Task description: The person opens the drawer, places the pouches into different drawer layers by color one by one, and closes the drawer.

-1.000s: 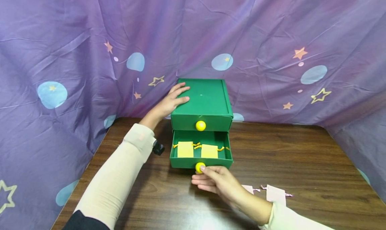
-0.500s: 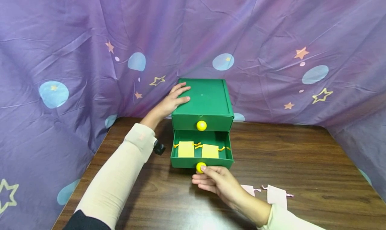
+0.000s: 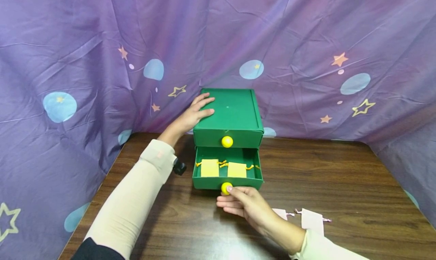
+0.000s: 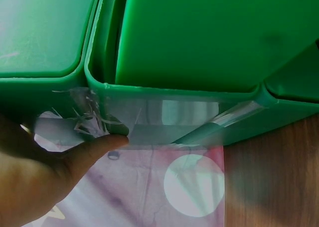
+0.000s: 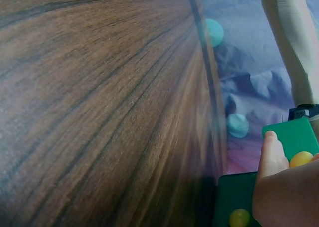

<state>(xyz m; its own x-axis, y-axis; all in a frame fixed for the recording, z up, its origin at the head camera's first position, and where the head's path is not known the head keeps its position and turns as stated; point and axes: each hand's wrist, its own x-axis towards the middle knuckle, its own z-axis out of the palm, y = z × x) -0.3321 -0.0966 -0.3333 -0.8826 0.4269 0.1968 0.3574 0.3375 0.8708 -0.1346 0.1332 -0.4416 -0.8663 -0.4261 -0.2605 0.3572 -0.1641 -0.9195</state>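
A green two-drawer cabinet (image 3: 231, 108) stands at the back of the table. My left hand (image 3: 193, 114) rests on its top left edge, fingers spread. Seen by the left wrist camera, my left thumb (image 4: 94, 152) lies along the green plastic, near clear tape. In the head view, my right hand (image 3: 248, 207) pinches the yellow knob (image 3: 226, 188) of the pulled-out lower drawer (image 3: 207, 183), thumb on the knob's right side and other fingers extended below. Two yellow drawstring pouches (image 3: 209, 168) lie side by side in that drawer. The upper drawer (image 3: 207, 138) is pushed in.
Two pale pink drawstring pouches (image 3: 312, 220) lie on the wooden table (image 3: 340, 176) at the front right, one partly hidden by my right forearm. A purple curtain (image 3: 293, 33) with stars hangs close behind the cabinet. The upper drawer has its own yellow knob (image 3: 227, 141).
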